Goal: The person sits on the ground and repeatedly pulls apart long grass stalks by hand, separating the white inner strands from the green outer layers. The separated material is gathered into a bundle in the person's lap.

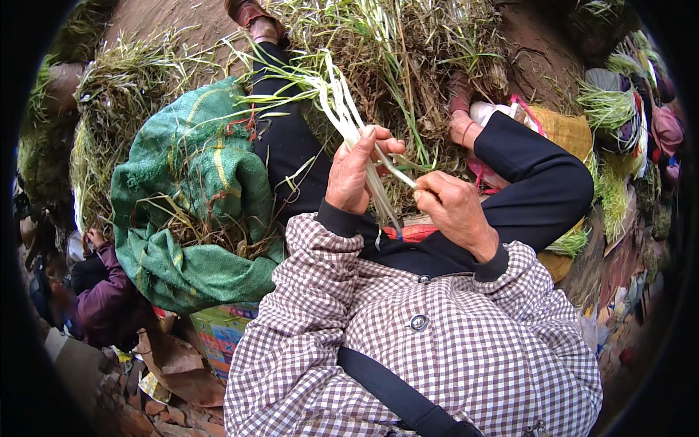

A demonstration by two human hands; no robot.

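Note:
My left hand (357,169) is closed around a small bundle of long pale stalks with green leaves (339,106), held above my lap. The leafy ends point away from me, and thin pale ends hang below the hand. Just to the right, my right hand (453,205) pinches the near end of one white stalk (401,176) between thumb and fingers. That stalk runs up through the fingers of my left hand. Beyond both hands lies a large heap of loose green and dried stalks (431,60) between my legs.
A green woven sack (191,142) holding dry plant scraps stands at the left, above a colourful printed container (224,330). Another person in a purple sleeve (106,292) handles stalks at the far left. On the right are a yellow sack (562,131) and bundles of greens (611,104).

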